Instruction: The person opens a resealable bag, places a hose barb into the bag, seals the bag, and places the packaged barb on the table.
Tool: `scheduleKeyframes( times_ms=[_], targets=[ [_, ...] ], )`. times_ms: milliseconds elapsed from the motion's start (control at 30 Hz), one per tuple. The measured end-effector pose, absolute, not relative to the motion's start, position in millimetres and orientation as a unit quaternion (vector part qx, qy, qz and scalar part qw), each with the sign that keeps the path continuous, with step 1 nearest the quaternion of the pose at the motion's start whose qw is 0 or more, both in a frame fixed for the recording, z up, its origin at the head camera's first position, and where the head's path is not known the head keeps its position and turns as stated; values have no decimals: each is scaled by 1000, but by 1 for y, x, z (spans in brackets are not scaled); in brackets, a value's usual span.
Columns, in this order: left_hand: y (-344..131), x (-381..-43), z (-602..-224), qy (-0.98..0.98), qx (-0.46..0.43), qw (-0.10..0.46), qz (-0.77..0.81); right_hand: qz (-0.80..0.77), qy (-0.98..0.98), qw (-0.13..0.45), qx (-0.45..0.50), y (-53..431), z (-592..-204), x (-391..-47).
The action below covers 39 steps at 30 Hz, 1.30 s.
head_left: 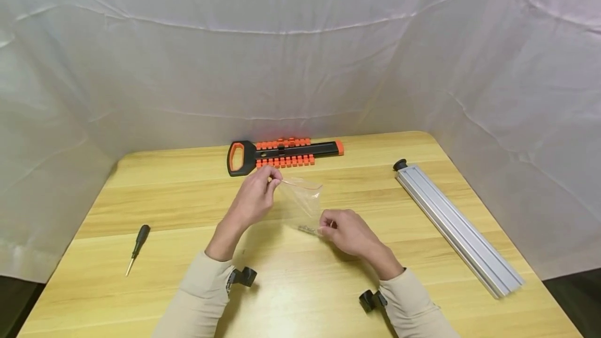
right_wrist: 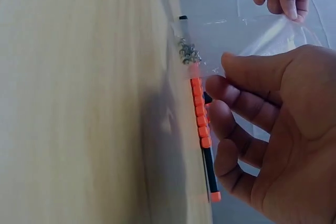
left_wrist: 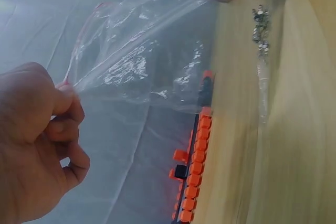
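Note:
A clear zip bag [head_left: 304,201] with a red line along its mouth is held up over the table. Small metal screws [right_wrist: 188,52] lie gathered at the bottom of it. My left hand [head_left: 252,197] pinches the bag's upper corner between thumb and forefinger; its other fingers are bent in the left wrist view. Lower down, my right hand [head_left: 351,233] pinches the bag's side edge near the screws. The plastic stretches between both hands, tilted.
At the back of the table [head_left: 291,296] lies a black and orange rack with a loop handle [head_left: 300,150]. A screwdriver [head_left: 138,246] lies on the left. On the right is a long grooved aluminium bar [head_left: 460,231] with a black knob [head_left: 400,165]. Grey cloth [head_left: 263,67] hangs behind.

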<state>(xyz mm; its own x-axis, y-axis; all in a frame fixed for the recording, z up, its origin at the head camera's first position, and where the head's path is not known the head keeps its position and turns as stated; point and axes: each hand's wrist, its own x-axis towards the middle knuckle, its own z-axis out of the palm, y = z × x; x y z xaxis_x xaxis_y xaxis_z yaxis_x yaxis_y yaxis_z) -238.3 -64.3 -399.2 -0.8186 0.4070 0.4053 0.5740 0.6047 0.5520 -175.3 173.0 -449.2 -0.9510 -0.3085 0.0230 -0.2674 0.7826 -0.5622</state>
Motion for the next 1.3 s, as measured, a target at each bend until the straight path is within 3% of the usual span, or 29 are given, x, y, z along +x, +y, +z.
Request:
scheduleKeyframes(
  times_ms=[233, 500, 767, 867, 967, 1133, 1300],
  targets=[
    [-62, -233, -399, -879, -295, 142, -346, -337, 931, 27, -137, 175, -440, -180],
    [-61, -228, -400, -874, -292, 154, -356, -393, 901, -100, -153, 177, -416, -192],
    [-62, -226, -399, -869, -288, 147, -375, -382, 894, -156, -174, 181, -406, -195],
    [-64, -228, -404, -861, -278, 117, -410, -384, 890, -166, -182, 180, -403, -195],
    [-68, -230, -417, -863, -252, 53, -435, -385, 887, -175, -188, 179, -399, -196],
    [-68, -234, -441, -896, -242, -39, -371, -398, 873, -195, -203, 176, -386, -197],
    [-64, -234, -448, -906, -262, -37, -331, -402, 866, -209, -212, 174, -375, -196]
  ],
)
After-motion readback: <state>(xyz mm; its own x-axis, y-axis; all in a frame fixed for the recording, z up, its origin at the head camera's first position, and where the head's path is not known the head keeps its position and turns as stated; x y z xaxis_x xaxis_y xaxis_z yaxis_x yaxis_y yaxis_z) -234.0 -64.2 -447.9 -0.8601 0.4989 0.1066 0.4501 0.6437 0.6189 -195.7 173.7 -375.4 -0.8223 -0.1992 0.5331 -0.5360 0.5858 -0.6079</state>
